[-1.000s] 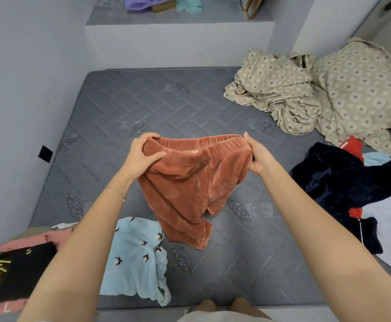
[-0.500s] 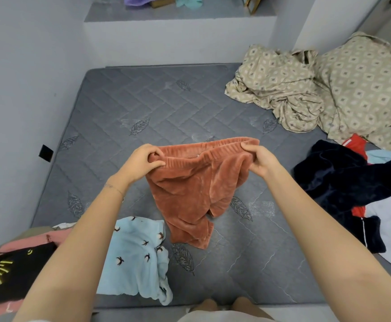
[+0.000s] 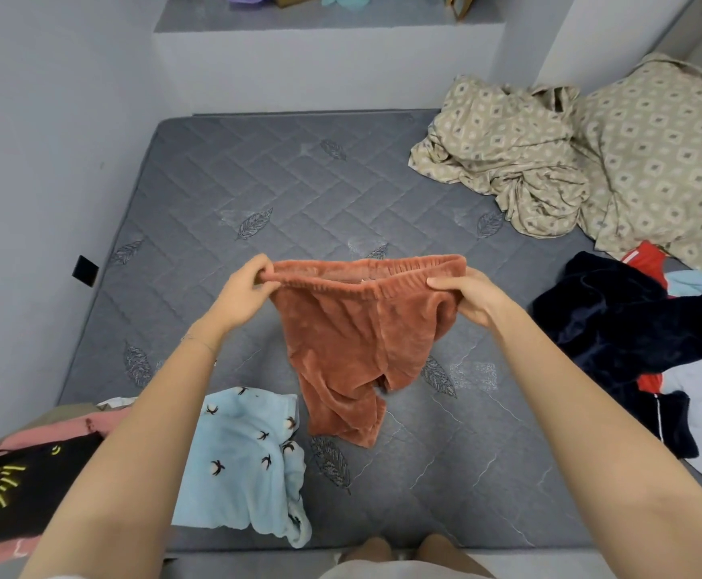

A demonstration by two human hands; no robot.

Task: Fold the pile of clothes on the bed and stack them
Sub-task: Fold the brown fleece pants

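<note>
Both the left hand and right hand pinch the waistband of rust-coloured velvety shorts with curled fingers, holding them stretched above the grey mattress, hems apparently just clear of it.

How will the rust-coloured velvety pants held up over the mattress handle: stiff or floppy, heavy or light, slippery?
Probably floppy: the pants hang limp and twisted below the waistband. Likely light for their size, since the left hand and right hand carry them by pinching only the waistband's ends. The plush pile looks grippy rather than slippery.
</note>
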